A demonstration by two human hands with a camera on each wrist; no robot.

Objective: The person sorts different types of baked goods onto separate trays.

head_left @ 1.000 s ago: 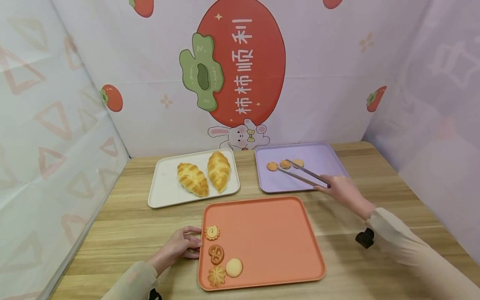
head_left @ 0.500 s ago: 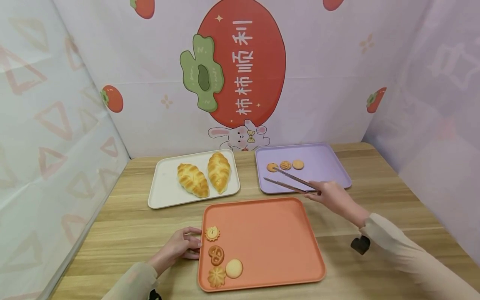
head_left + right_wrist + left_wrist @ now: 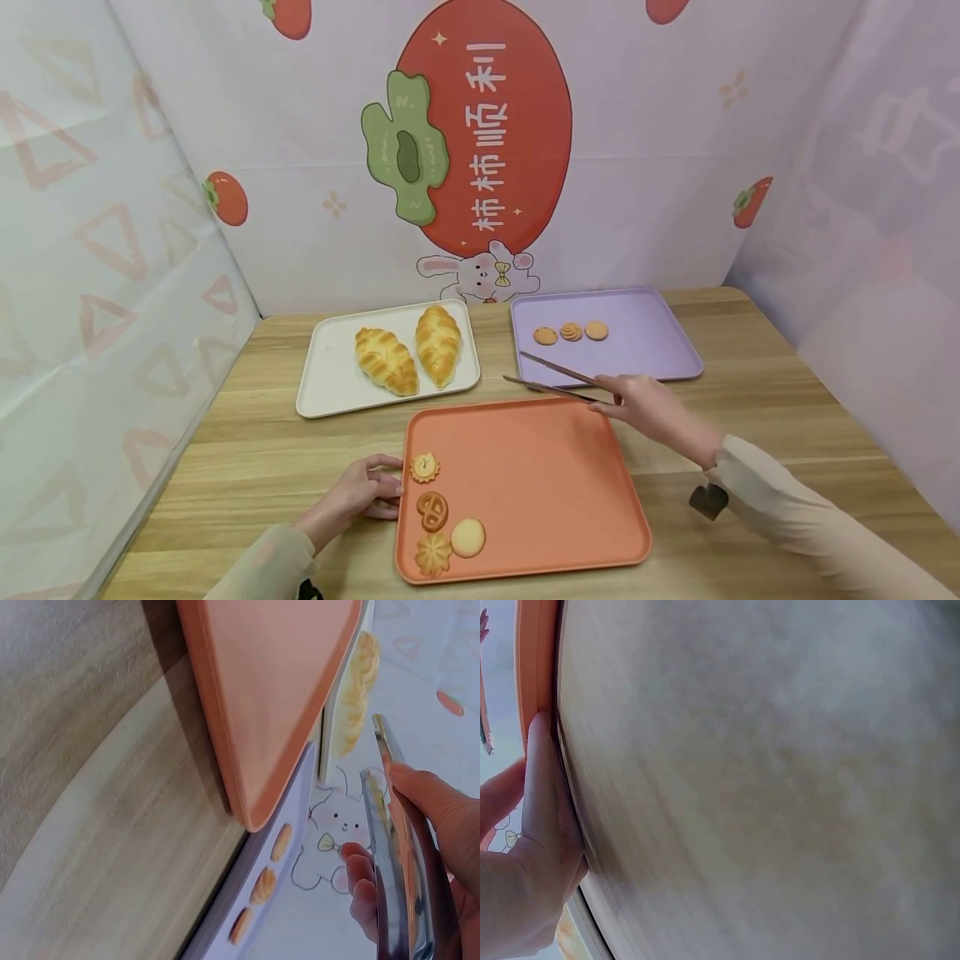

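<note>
My right hand (image 3: pixel 652 410) grips metal tongs (image 3: pixel 558 369), their two arms spread apart with nothing between the tips. The tips hang over the front left part of the purple tray (image 3: pixel 645 354). In the right wrist view the thumb presses one arm of the tongs (image 3: pixel 394 855). My left hand (image 3: pixel 360 493) touches the left rim of the orange tray (image 3: pixel 540 483), its fingers against the outer side. At that tray's left side lie a sun-shaped cookie (image 3: pixel 425 467), a pretzel cookie (image 3: pixel 432 511), a flower-shaped cookie (image 3: pixel 433 553) and a round cookie (image 3: pixel 468 537).
On the purple tray, a dotted cookie (image 3: pixel 545 336), a swirl cookie (image 3: pixel 572 332) and a plain round cookie (image 3: pixel 596 331) form a row. A white tray (image 3: pixel 330 367) at back left carries two braided breads (image 3: pixel 386 360). A printed cloth (image 3: pixel 630 108) hangs behind.
The right hand has drawn the tongs toward me and to the left, away from the cookies on the purple tray. Those cookies stay in place. The left hand has not moved.
</note>
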